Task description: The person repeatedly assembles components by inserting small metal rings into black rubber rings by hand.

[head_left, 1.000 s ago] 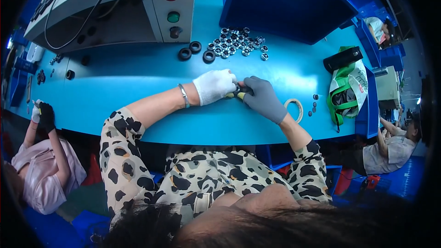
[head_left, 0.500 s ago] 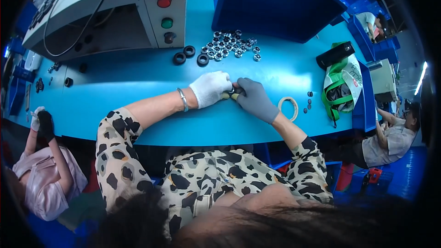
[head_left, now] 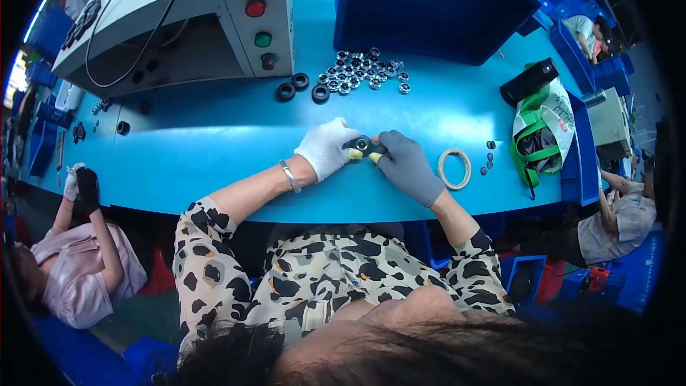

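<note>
Between my hands is a small black lobed part [head_left: 363, 144] with a shiny round metal piece at its middle. My left hand [head_left: 325, 147], in a white glove, pinches its left side. From the right, my right hand [head_left: 411, 166], in a grey glove, grips the other side. Yellow covering shows at the thumb tips of both. Beyond them lies a cluster of shiny round metal pieces with dark centres [head_left: 355, 71]. Several thick black rings [head_left: 320, 93] sit just left of that cluster. My fingers hide part of the held piece.
A grey-white machine [head_left: 250, 21] with red and green buttons stands far left on the blue table [head_left: 214, 143]. A large blue bin [head_left: 421, 11] is at the back. Rightward lie a tape roll [head_left: 454, 169], small dark discs [head_left: 488, 164] and a green-white bag [head_left: 547, 129]. Co-workers sit at both sides.
The black part has turned in my fingers, so its round metal centre now faces up and shows more. My hands have spread slightly apart. The whole view has shifted a little.
</note>
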{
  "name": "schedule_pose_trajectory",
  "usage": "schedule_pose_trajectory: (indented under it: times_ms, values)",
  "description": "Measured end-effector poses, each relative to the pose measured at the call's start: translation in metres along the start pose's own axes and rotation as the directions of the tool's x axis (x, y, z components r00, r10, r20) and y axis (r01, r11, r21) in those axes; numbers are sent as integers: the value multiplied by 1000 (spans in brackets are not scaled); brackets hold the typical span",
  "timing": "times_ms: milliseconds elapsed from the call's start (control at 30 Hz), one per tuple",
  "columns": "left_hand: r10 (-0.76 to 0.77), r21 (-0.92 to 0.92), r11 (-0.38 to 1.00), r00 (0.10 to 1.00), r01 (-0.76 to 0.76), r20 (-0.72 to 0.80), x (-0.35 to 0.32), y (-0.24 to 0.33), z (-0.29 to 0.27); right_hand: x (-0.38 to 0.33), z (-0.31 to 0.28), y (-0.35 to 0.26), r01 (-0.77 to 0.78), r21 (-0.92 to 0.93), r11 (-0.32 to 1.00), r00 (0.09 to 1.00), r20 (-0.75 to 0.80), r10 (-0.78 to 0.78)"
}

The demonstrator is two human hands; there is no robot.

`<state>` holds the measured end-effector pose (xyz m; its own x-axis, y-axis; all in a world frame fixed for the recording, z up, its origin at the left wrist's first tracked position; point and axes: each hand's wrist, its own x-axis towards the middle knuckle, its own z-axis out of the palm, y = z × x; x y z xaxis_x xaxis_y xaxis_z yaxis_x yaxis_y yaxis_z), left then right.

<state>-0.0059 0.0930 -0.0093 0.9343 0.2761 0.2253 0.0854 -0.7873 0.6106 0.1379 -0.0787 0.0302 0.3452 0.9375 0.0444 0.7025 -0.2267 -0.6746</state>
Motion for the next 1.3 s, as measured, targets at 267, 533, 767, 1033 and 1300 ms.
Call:
schedule_pose_trajectory:
  times_ms: [267,533,767,1033,1300]
  values:
    - [-48,76,996,994,40,99,7,13,-4,12,-6,8,106,-65,992,993,59,-102]
    - [-8,97,995,984,-10,179,8,10,-2,22,-6,20,232,-180,956,960,199,-195]
    - [79,78,992,972,-98,221,11,4,-2,27,-4,43,534,-282,797,845,172,-506]
    - [197,126,966,959,-225,202,8,-1,-1,32,-11,38,601,-319,733,799,254,-545]
    - [-255,-715,653,962,248,101,9,-8,11,7,-11,11,78,385,920,997,-52,-63]
